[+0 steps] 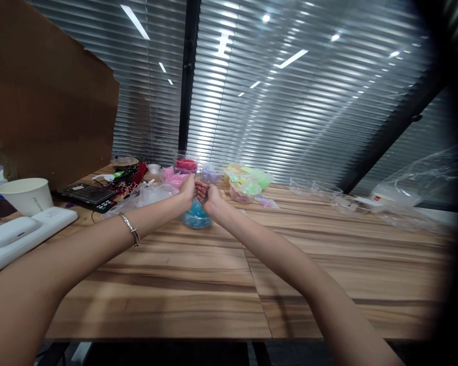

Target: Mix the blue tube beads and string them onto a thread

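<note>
Both my arms reach far out over a wooden table (183, 284). My left hand (187, 192) and my right hand (210, 195) meet with fingers curled, just above a clear container of blue bits (196, 217). The fingertips touch each other; whatever small thing they pinch is too small to make out. A silver bracelet (132, 230) sits on my left wrist. Behind the hands stand a cup of red bits (186, 163), a cup of purple bits (210, 175), pink bags (174, 178) and bags of yellow and green pieces (248, 184).
At left lie a white paper cup (25, 194), a white tray-like device (19, 233), a black calculator (87, 195) and red cords (132, 178). Brown cardboard (41, 91) leans behind. Empty clear cups (309, 187) and plastic bags (412, 198) lie at right. Window blinds back the table.
</note>
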